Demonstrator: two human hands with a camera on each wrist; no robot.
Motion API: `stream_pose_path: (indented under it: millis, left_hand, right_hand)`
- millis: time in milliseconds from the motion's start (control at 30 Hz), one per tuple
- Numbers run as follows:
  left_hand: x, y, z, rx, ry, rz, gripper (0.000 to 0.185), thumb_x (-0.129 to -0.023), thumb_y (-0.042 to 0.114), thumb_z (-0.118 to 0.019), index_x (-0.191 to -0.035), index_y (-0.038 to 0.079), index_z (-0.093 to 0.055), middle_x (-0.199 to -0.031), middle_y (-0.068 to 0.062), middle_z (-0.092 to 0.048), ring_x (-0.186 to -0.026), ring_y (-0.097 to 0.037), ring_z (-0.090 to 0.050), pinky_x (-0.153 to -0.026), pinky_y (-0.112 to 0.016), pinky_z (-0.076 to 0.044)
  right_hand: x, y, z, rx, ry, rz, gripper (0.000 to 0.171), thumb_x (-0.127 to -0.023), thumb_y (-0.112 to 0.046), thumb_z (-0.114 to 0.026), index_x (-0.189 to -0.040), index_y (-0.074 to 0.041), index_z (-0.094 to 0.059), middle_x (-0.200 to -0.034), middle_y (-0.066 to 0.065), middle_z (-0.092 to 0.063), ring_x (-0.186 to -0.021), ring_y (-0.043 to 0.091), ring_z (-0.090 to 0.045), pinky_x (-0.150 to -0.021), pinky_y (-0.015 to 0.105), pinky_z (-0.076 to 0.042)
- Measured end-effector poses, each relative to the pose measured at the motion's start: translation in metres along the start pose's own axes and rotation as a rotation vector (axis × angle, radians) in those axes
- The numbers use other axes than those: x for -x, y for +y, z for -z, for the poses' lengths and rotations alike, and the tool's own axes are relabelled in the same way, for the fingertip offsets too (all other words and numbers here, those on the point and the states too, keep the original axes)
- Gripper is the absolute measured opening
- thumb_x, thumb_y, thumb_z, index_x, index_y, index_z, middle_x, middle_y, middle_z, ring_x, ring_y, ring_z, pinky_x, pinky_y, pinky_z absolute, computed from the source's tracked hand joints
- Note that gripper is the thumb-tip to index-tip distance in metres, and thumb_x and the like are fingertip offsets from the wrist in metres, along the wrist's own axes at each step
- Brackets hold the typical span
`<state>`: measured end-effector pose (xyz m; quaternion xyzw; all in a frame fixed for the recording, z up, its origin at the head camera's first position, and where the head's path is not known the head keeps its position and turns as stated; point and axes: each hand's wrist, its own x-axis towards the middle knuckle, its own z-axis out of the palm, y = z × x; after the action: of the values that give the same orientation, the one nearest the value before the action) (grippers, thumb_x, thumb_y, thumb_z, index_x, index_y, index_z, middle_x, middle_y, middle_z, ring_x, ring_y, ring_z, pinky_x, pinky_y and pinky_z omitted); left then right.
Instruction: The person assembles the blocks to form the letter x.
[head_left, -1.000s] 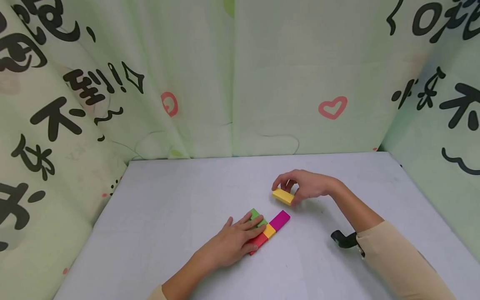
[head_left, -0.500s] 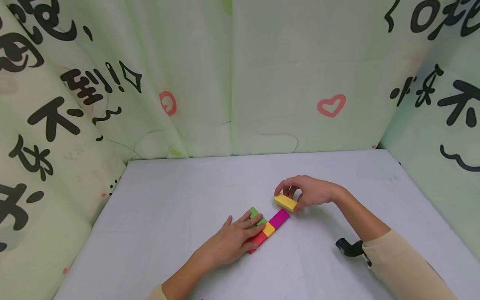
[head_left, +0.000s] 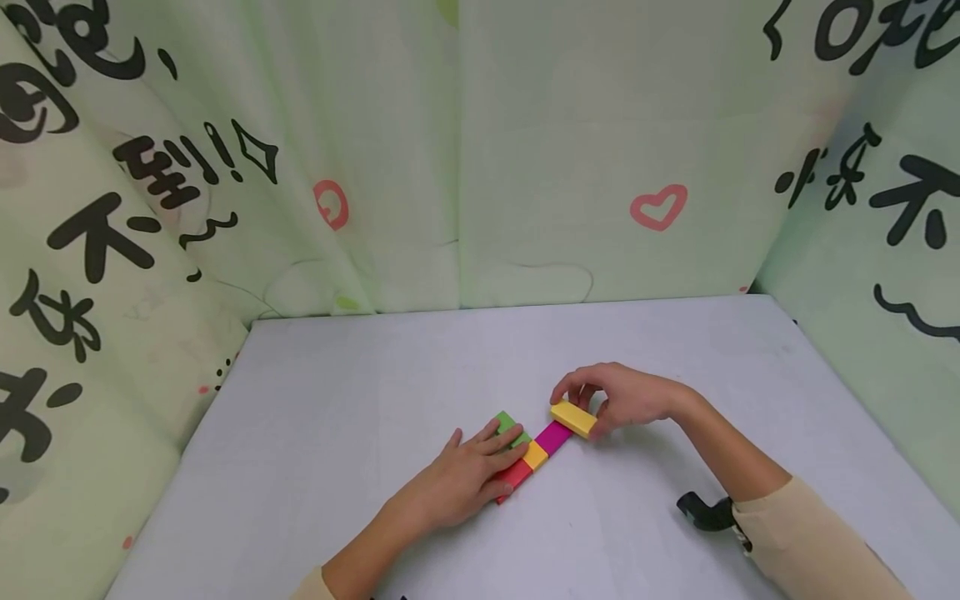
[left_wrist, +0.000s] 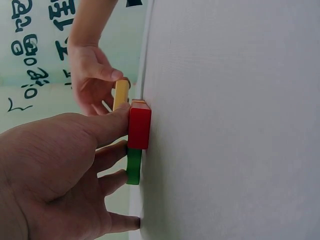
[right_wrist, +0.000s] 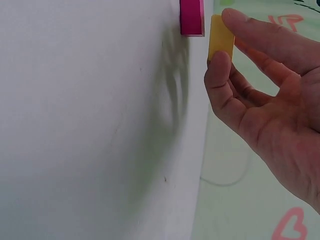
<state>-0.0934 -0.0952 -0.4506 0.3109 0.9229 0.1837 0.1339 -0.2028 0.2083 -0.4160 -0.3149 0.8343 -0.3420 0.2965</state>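
Spread and nearly straight, the fingers of my left hand rest on a group of coloured blocks on the table. Under and beside them lie a red block, a small orange-yellow block and a green block, partly covered by the fingers. A magenta block continues the row up and right. My right hand pinches a yellow block by its ends, thumb on one end and fingers on the other. In the right wrist view this yellow block hangs above the table, apart from the magenta block.
The blocks lie on a white-covered table. Behind and at both sides hangs a pale green curtain with black lettering and pink hearts. A black device sticks out at the right sleeve cuff.
My right hand has carried the yellow block toward me and slightly right, from beyond the magenta block to over its far end. The left hand stays on the blocks.
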Motion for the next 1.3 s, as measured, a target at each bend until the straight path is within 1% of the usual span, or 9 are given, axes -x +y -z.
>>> stream_pose_path:
  millis: [133, 367, 700, 867, 1033, 1300]
  left_hand:
    - [0.000, 0.000, 0.000, -0.006, 0.001, 0.002, 0.060, -0.104, 0.040, -0.062, -0.160, 0.030, -0.043, -0.170, 0.012, -0.031, -0.161, -0.023, -0.022, -0.119, -0.071, -0.030]
    - [-0.001, -0.001, 0.000, -0.006, 0.004, 0.007, 0.061, -0.104, 0.041, -0.062, -0.160, 0.030, -0.042, -0.170, 0.012, -0.031, -0.161, -0.023, -0.022, -0.119, -0.071, -0.029]
    - [0.000, -0.002, -0.001, 0.006, 0.009, -0.008, 0.059, -0.105, 0.041, -0.060, -0.160, 0.028, -0.042, -0.170, 0.011, -0.031, -0.161, -0.023, -0.021, -0.119, -0.071, -0.029]
    - [0.001, -0.001, 0.000, 0.012, 0.007, -0.009, 0.059, -0.105, 0.040, -0.060, -0.160, 0.028, -0.042, -0.170, 0.011, -0.031, -0.161, -0.024, -0.021, -0.119, -0.071, -0.028]
    - [0.001, 0.000, 0.001, 0.012, 0.005, -0.008, 0.059, -0.105, 0.040, -0.060, -0.160, 0.028, -0.042, -0.170, 0.010, -0.031, -0.161, -0.024, -0.021, -0.119, -0.071, -0.028]
    - [0.001, 0.000, 0.001, 0.020, 0.008, -0.011, 0.059, -0.105, 0.040, -0.060, -0.160, 0.027, -0.042, -0.170, 0.010, -0.031, -0.161, -0.024, -0.021, -0.119, -0.072, -0.028]
  right_hand:
    - [0.004, -0.002, -0.004, -0.009, -0.001, 0.012, 0.054, -0.083, -0.007, -0.086, -0.130, -0.024, -0.067, -0.117, 0.003, -0.064, -0.109, 0.025, -0.062, -0.082, 0.033, -0.062]
    - [0.010, -0.006, -0.012, -0.009, 0.003, 0.057, 0.054, -0.082, -0.010, -0.088, -0.130, -0.023, -0.067, -0.115, 0.002, -0.065, -0.106, 0.023, -0.063, -0.082, 0.034, -0.061]
    - [0.016, -0.015, -0.028, 0.013, -0.001, 0.086, 0.054, -0.080, -0.011, -0.089, -0.127, -0.025, -0.067, -0.117, -0.006, -0.067, -0.102, 0.016, -0.064, -0.078, 0.031, -0.062]
    - [0.019, -0.020, -0.035, 0.007, 0.010, 0.089, 0.054, -0.080, -0.009, -0.089, -0.128, -0.023, -0.068, -0.118, -0.006, -0.068, -0.100, 0.015, -0.064, -0.076, 0.030, -0.062]
    - [0.022, -0.023, -0.041, -0.014, 0.006, 0.120, 0.056, -0.079, -0.006, -0.089, -0.129, -0.020, -0.068, -0.118, -0.004, -0.068, -0.099, 0.015, -0.064, -0.074, 0.031, -0.062]
    - [0.023, -0.025, -0.050, -0.039, 0.004, 0.136, 0.055, -0.078, -0.007, -0.090, -0.126, -0.020, -0.068, -0.120, -0.003, -0.068, -0.098, 0.014, -0.065, -0.073, 0.031, -0.062]
